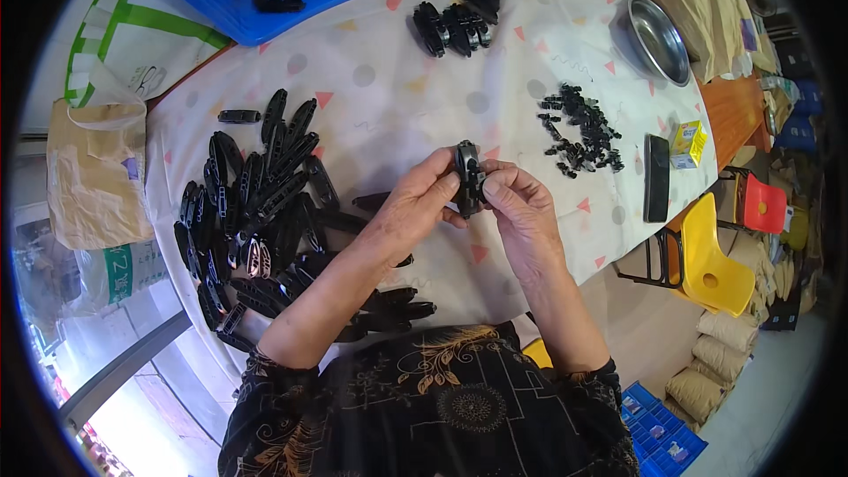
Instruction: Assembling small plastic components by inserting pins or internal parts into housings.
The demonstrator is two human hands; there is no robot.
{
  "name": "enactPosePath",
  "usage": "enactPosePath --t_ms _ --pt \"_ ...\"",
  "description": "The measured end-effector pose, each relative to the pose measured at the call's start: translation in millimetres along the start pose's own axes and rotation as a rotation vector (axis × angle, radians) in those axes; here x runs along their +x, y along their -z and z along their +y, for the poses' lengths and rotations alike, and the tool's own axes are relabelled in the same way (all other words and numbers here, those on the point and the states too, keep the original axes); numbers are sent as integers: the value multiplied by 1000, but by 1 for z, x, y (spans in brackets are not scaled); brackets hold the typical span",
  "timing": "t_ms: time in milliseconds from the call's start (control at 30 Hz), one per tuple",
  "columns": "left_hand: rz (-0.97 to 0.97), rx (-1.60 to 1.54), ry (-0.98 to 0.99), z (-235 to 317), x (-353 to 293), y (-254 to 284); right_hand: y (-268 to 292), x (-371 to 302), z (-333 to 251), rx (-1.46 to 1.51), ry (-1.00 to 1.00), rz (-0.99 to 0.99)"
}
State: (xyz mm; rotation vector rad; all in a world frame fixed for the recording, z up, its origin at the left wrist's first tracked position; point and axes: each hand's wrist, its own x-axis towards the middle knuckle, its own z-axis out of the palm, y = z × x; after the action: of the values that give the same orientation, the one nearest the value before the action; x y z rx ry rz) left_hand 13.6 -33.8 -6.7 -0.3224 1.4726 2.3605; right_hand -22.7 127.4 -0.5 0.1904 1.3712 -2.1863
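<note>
In front of my chest, above the table, a long black plastic part with rounded ends stands roughly upright between my hands. My left hand is closed round its left side, thumb pressed on it. My right hand touches its right side with thumb and fingertips pinched together; whether a small piece sits in that pinch is hidden by the fingers. To the left lies a heap of similar long black parts. At the right is a loose pile of tiny black pieces. A few black parts with silvery bands lie beyond my hands.
A blue tray full of black parts stands at the far left. Toward the right are a metal bowl, a black phone-like slab and a small yellow box. A yellow chair stands off the table's right side.
</note>
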Motion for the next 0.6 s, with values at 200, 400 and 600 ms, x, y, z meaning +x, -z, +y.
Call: enactPosePath --t_ms 200,400,600 --pt "-9 27 -23 4 0 -1 -2 5 6 -45 23 24" --pt "41 109 -84 2 -8 0 -20 2 8 -81 111 34" --pt "-52 252 -141 -19 -6 11 -22 0 19 -139 127 -25"
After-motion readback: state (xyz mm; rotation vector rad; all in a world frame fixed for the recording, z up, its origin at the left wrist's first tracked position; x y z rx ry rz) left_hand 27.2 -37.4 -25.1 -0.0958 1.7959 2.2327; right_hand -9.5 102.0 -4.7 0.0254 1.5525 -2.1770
